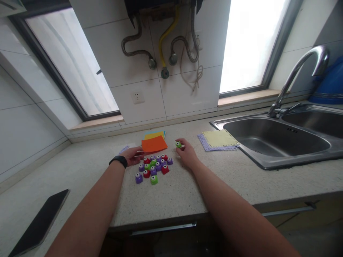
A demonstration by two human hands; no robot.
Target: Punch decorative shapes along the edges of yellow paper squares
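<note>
My right hand pinches a small green paper punch just right of an orange paper sheet. My left hand, with a black band on the wrist, grips the near left edge of that orange sheet, which lies on top of yellow and blue sheets. Between my hands sits a cluster of several small red, purple and green punches on the speckled counter.
A stack of yellow and lilac punched-edge sheets lies beside a steel sink with a faucet at the right. A dark phone rests at the near left. A small pale paper lies behind my left hand.
</note>
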